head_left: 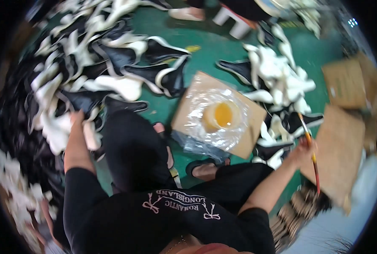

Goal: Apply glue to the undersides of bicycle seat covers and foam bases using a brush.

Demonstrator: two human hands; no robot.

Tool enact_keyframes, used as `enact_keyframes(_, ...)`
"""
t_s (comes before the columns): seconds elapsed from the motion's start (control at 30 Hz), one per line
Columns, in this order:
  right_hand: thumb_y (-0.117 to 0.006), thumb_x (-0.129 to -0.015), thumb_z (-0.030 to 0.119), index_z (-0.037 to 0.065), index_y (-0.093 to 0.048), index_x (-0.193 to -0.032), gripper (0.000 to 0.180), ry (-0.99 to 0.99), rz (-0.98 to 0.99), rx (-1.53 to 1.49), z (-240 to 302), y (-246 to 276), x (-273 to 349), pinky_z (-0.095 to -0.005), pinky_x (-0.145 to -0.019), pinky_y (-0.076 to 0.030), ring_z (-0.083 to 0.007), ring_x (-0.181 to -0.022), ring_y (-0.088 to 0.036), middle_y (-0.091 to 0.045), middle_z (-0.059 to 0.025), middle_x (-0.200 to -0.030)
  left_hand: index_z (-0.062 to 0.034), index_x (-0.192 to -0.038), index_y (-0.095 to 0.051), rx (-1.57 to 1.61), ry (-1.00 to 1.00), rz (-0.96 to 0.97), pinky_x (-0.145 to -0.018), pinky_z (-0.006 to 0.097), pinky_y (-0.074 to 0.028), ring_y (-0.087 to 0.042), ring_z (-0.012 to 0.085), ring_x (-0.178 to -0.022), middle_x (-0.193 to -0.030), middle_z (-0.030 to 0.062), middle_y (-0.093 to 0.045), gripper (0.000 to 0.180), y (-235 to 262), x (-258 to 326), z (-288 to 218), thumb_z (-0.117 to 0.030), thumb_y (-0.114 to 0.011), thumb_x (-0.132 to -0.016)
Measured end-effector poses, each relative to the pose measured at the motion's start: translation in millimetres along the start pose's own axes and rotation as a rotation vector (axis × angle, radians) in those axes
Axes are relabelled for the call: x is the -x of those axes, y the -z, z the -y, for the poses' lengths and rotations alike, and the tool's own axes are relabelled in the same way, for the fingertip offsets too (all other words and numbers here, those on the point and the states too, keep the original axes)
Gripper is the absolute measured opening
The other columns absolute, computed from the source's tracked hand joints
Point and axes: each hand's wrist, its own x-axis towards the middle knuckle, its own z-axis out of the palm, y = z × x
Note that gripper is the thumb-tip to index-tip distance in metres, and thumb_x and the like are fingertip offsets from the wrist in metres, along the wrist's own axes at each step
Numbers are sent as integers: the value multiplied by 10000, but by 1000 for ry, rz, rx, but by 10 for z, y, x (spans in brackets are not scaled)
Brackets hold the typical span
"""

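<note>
My right hand [303, 153] is wrapped round a long, thin paintbrush [314, 158] with a reddish-yellow handle, its tip pointing away from me. My left hand [76, 117] reaches into the pile at the left, beside a black sheet-like piece [83, 100] and above white rounded forms [58, 128]; blur hides its fingers, so I cannot tell whether it grips anything. Between the hands stands a translucent tub [209, 120] of yellow liquid [223, 115]. Crinkled clear plastic film [197, 106] surrounds the tub, over a square of brown cardboard [252, 112].
Black-and-white shoe-like pieces [125, 84] are heaped at the left, with a second heap [275, 70] at the right. Cardboard boxes [345, 82] and a flat cardboard sheet [340, 148] lie far right. Beyond, on the green floor [175, 25], are a white stool [239, 27] and a person's foot [187, 14].
</note>
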Motion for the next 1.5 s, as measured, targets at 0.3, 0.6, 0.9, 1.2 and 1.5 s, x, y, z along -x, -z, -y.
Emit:
enact_keyframes(0.3, -578, -879, 56, -14, -582, -994, 135, 105, 51, 82, 415, -456, 340, -242, -568, -509, -146, -673, -602, -608, -104, -835, -71, -859, -601, 1470, 365, 800, -456, 288, -515, -575, 186, -509, -680, 38, -601, 276, 31, 621, -897, -344, -633, -839)
enact_keyframes(0.6, -592, -889, 38, -2, -648, -1056, 181, 274, 735, 321, 631, -982, 1153, -263, -705, -507, -173, -798, -649, -647, -118, -978, -36, -995, -626, 2007, -444, 785, -622, 292, -548, -673, 211, -777, -865, 90, -681, 171, 2055, 2616, -1951, -177, -612, -897)
enact_keyframes(0.9, -626, -898, 200, 29, -525, -1247, 402, -238, 707, -185, 986, -960, 1625, -270, -916, -422, -113, -1000, -541, -547, -63, -1210, 16, -1175, -538, 1732, -1185, 838, -857, 368, -533, -633, 211, -964, -978, 113, -657, 420, 1950, 5448, -2781, -32, -710, -795)
enact_keyframes(1.2, -660, -859, 267, 9, -675, -972, 282, -437, 901, -95, 942, -395, 970, -233, -793, -434, -101, -860, -575, -643, -21, -913, 58, -1367, -368, 1121, -839, 2227, -891, 383, -517, -615, 286, -1069, -1233, 194, -569, 891, 2183, 4919, -2610, -676, -416, -864)
enact_keyframes(1.5, -524, -944, 350, 2, -651, -974, 371, -392, 688, 4, 477, -613, 926, -265, -663, -509, -150, -790, -606, -651, -93, -925, -4, -1381, -295, 1382, -949, 1329, -648, 314, -582, -673, 220, -767, -1037, 144, -612, 923, 2478, 4672, -2220, -421, -787, -721)
